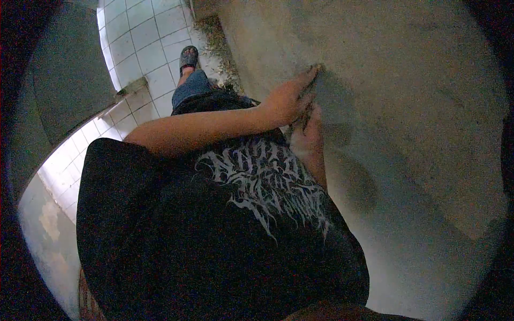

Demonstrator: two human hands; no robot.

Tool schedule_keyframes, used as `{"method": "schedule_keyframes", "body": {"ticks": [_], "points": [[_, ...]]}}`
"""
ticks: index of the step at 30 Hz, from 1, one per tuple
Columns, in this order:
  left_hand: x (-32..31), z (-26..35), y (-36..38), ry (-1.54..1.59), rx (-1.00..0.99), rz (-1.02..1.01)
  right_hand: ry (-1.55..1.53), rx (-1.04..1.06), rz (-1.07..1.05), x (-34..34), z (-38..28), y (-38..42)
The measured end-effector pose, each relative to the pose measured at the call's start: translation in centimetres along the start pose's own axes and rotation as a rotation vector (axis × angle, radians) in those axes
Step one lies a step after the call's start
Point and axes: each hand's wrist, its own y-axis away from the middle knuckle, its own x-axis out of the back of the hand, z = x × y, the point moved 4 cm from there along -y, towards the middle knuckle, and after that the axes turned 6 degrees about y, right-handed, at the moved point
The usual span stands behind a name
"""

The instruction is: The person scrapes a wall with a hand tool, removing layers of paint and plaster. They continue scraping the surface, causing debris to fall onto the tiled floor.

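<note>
My left hand (292, 101) reaches across my body to the plain grey-brown surface (396, 69) on the right. One finger stretches out, its tip close to or against that surface; the others look apart and partly bent. My right hand (309, 125) is just below, touching or overlapping the left, its forearm rising from behind my shirt. The right fingers are mostly hidden in shadow. I cannot make out anything held in either hand. Both hands cast dark shadows on the surface.
My black T-shirt (214, 257) with pale lettering fills the lower middle. Below are blue shorts (191, 88) and a sandalled foot (188, 56) on white tiles (155, 37). Rough debris (217, 45) lines the surface's edge. A dark grey panel (72, 64) stands left.
</note>
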Motion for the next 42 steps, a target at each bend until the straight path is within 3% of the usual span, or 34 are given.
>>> {"method": "schedule_keyframes", "body": {"ticks": [4, 6, 7, 9, 10, 12, 13, 14, 15, 16, 18, 19, 21, 22, 24, 25, 27, 30, 34, 36, 37, 39, 42], "points": [[-0.4, 1.7, 0.2, 0.057, 0.024, -0.113, -0.227, -0.120, 0.062, 1.3, -0.5, 2.2], [-0.6, 1.4, 0.0, 0.041, 0.076, -0.113, -1.579, -0.450, -0.242, 0.4, 0.2, 0.4], [-0.6, 1.0, -0.2, 0.027, 0.049, -0.071, -1.578, -0.451, -0.242, -0.3, -0.8, 0.7], [-0.5, 1.0, -0.2, 0.013, 0.023, -0.025, -0.864, -0.188, 0.052, -0.6, -3.0, 1.1], [-0.6, 1.2, -0.1, -0.022, 0.049, -0.065, -0.864, -0.181, 0.047, -0.7, -2.2, 1.0], [-1.1, -0.1, -0.2, -0.060, 0.075, -0.105, -0.238, -0.007, 0.136, -1.1, 0.8, 1.1], [-1.3, -1.3, -0.6, -0.113, -0.035, -0.039, -0.239, -0.009, 0.137, -1.5, 1.3, 0.7], [-1.7, -2.3, -0.4, -0.163, -0.141, 0.024, -0.592, -0.090, 0.092, -2.4, 2.2, -0.1], [-1.8, -1.8, -0.1, -0.154, -0.129, 0.018, -0.943, -0.179, 0.046, -3.1, 2.7, -0.2], [-1.4, -0.8, -0.2, -0.129, -0.115, 0.010, -0.942, -0.188, 0.044, -2.5, 1.1, 0.3], [-0.8, -0.2, -0.6, -0.114, -0.106, 0.009, -1.388, -0.323, 0.050, -1.6, -2.1, 0.8], [-0.9, -0.5, -0.6, -0.133, -0.099, -0.016, -1.392, -0.320, 0.049, -1.5, -1.7, 0.6], [-0.6, -0.8, -1.2, -0.151, -0.098, -0.037, -1.029, -0.196, -0.085, -1.7, -0.2, -0.1], [-0.5, -1.4, -1.5, -0.169, -0.059, -0.047, -1.029, -0.204, -0.082, -2.4, 0.5, -0.2], [-1.0, -1.8, -0.7, -0.179, -0.007, -0.068, -0.397, 0.022, -0.001, -2.9, 1.2, -0.4], [-0.8, -1.5, -0.6, -0.186, -0.044, -0.073, -0.400, 0.031, 0.002, -3.2, 1.7, -0.5], [-0.3, -1.0, -0.9, -0.203, -0.092, -0.074, -1.274, -0.112, -0.043, -3.7, 2.0, -0.8], [-0.3, -0.8, -1.3, -0.194, -0.131, -0.054, -1.105, -0.090, -0.028, -3.2, 0.8, -1.0], [-0.6, 0.8, -0.6, -0.117, -0.107, 0.016, -1.247, -0.057, -0.029, -0.9, 1.0, -0.8], [-0.9, 1.3, -0.8, -0.058, -0.147, 0.014, -1.173, 0.173, -0.601, 3.6, -2.7, 1.0], [-1.1, 0.9, -1.1, -0.019, -0.083, 0.023, -1.178, 0.170, -0.591, 3.5, -4.8, 1.0], [-1.5, 1.3, -0.7, 0.035, -0.007, 0.013, -0.079, -0.283, 0.032, 3.3, -5.4, 0.9], [-0.8, 3.2, -0.3, 0.059, 0.084, -0.037, -0.098, -0.146, 0.069, 3.0, -3.3, 2.5]]}}
